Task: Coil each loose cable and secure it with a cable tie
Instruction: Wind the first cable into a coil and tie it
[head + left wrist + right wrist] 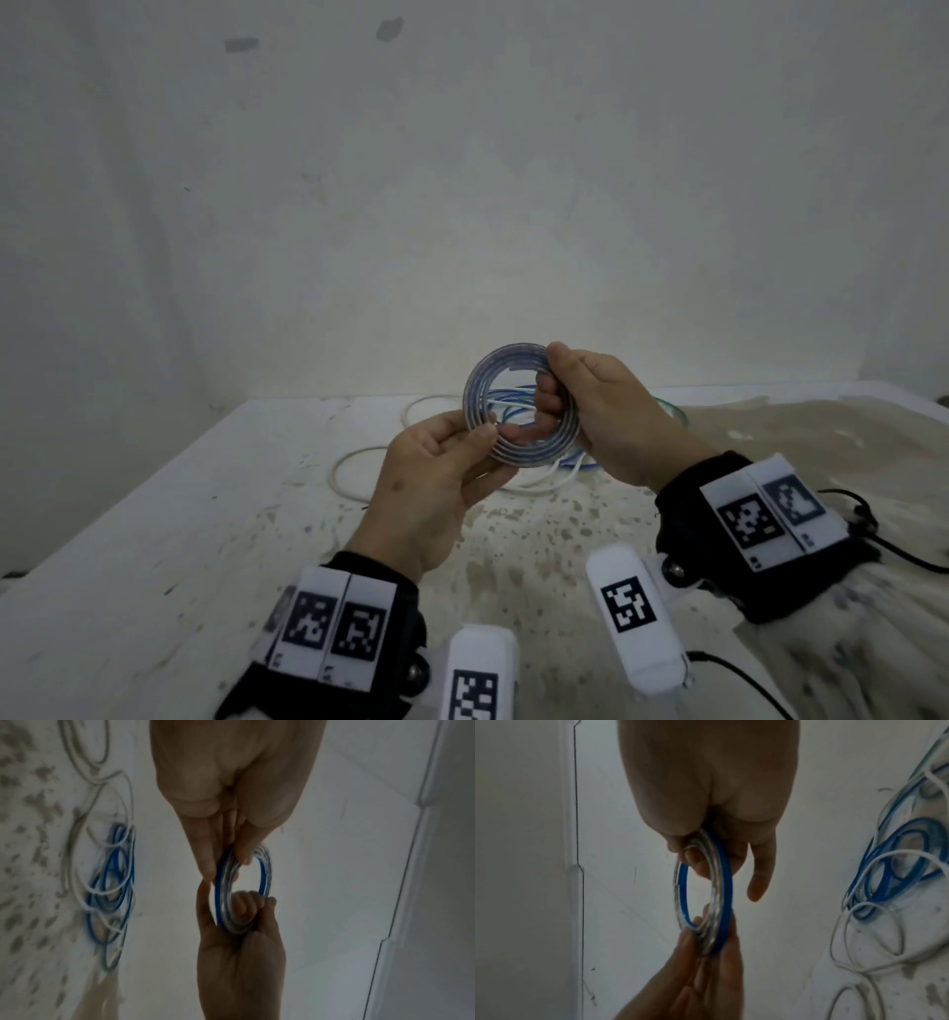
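Note:
I hold a tight coil of blue and clear cable (480,380) upright above the table, between both hands. My left hand (490,437) pinches its lower left edge between thumb and fingers. My right hand (550,383) grips the right side, thumb on the top rim and fingers curled through the ring. In the left wrist view the coil (266,870) runs from my left hand (226,866) down to my right hand (246,908). The right wrist view shows the coil (727,882) edge-on between my right hand (698,860) and my left hand (706,947). I see no cable tie clearly.
Loose blue and white cables (560,470) lie tangled on the stained white table (154,565) just behind the coil, and also show as a pile (113,882) and as loops (898,862). A white wall stands close behind the table's far edge.

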